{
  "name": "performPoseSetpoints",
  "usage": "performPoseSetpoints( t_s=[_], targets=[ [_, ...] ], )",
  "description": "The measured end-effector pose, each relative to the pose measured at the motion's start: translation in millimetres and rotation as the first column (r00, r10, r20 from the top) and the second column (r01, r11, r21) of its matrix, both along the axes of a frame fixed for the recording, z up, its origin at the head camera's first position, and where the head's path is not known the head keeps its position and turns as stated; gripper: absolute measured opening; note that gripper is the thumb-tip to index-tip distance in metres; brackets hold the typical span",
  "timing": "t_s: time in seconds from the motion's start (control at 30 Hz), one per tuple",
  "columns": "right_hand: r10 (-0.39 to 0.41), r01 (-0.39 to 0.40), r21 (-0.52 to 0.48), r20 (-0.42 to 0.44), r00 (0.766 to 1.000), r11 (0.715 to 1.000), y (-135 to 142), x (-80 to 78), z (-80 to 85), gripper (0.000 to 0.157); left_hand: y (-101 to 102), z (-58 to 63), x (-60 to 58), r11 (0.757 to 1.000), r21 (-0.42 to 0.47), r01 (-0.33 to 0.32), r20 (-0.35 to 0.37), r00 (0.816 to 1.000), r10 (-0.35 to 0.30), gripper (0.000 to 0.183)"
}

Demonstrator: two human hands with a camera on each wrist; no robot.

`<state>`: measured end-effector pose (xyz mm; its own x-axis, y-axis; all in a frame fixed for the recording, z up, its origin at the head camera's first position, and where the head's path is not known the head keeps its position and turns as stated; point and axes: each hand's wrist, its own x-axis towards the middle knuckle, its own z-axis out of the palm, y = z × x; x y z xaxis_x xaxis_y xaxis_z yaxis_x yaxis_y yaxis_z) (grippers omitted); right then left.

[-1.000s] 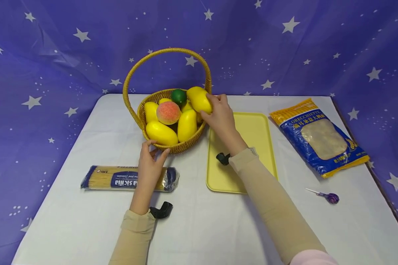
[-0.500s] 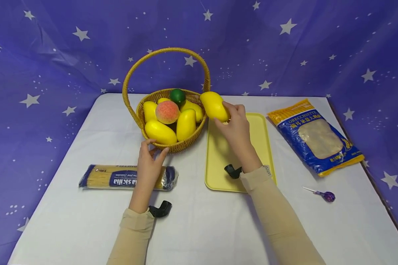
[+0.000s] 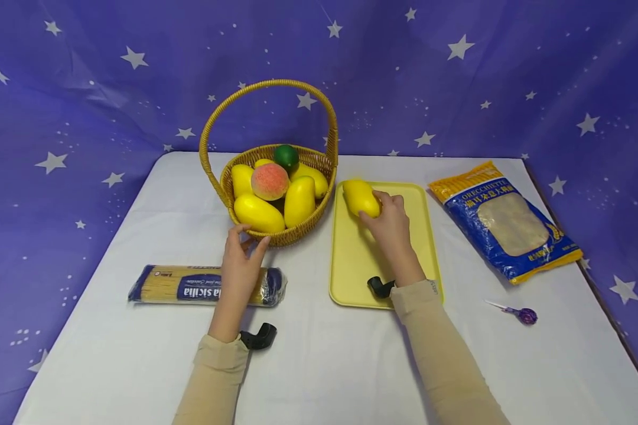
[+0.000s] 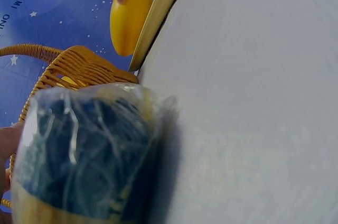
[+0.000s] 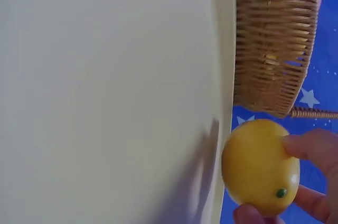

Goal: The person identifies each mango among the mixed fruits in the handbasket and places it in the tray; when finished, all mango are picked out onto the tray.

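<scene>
My right hand (image 3: 390, 227) holds a yellow mango (image 3: 361, 198) between thumb and fingers over the far left part of the yellow tray (image 3: 388, 289). In the right wrist view the mango (image 5: 259, 166) shows its green stem end, with fingertips on its side. My left hand (image 3: 241, 260) holds the front rim of the wicker basket (image 3: 292, 236), thumb and fingers at the edge. Inside the basket lie several more mangoes (image 3: 300, 200), a pinkish peach (image 3: 270, 182) and a green lime (image 3: 286, 157).
A pack of spaghetti (image 3: 191, 285) lies under my left wrist. To the tray's right are a blue and yellow bag of orecchiette (image 3: 510, 224) and a purple-wrapped lollipop (image 3: 526, 316). The basket's tall handle (image 3: 276, 82) arches over the fruit. A starry purple cloth hangs behind.
My right hand has taken the mango out of the basket's right side and brought it rightward and down over the tray. My left hand has stayed at the basket's rim.
</scene>
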<state>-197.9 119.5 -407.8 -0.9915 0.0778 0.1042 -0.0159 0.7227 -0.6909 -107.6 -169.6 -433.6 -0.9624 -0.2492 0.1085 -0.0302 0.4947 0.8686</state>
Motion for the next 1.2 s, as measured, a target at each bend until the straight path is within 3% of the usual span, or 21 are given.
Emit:
performPoseSetpoints(
  t_s=[0.63, 1.2],
  targets=[
    [0.032, -0.035, 0.039, 0.070, 0.997, 0.999, -23.2, -9.1, -4.6, 0.061, -1.2, -2.5, 1.7, 1.000, 0.001, 0.022, -0.033, 0.999, -0.022, 0.055],
    [0.058, -0.062, 0.074, 0.053, 0.997, 0.995, -29.9, -4.7, -5.0, 0.062, -1.6, -2.0, 1.2, 1.000, -0.010, 0.027, -0.046, 0.999, -0.027, 0.054]
  ],
)
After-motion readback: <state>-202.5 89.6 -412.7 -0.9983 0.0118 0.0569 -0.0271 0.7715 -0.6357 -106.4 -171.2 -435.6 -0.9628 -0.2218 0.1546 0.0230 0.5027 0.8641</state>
